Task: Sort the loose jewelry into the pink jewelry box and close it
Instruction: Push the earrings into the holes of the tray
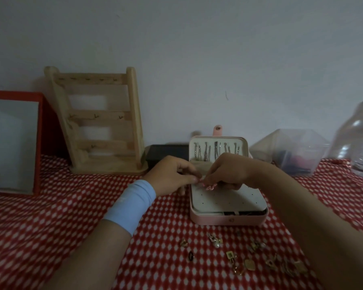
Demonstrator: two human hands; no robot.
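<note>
The pink jewelry box (228, 219) lies open on the red dotted cloth, its lid upright with several necklaces hanging inside. A white perforated earring panel (226, 200) covers the base. My left hand (172, 174) and my right hand (226, 170) meet over the panel's far-left edge, fingertips pinching a small pink piece (208, 186) between them. Which hand holds it I cannot tell. Several loose gold earrings (247, 258) lie on the cloth in front of the box.
A wooden jewelry stand (99, 122) leans at the wall on the left, beside a red-framed mirror (13, 143). A black box (166, 152) sits behind my left hand. A clear plastic container (291, 151) and a clear bottle (360, 139) stand at the right.
</note>
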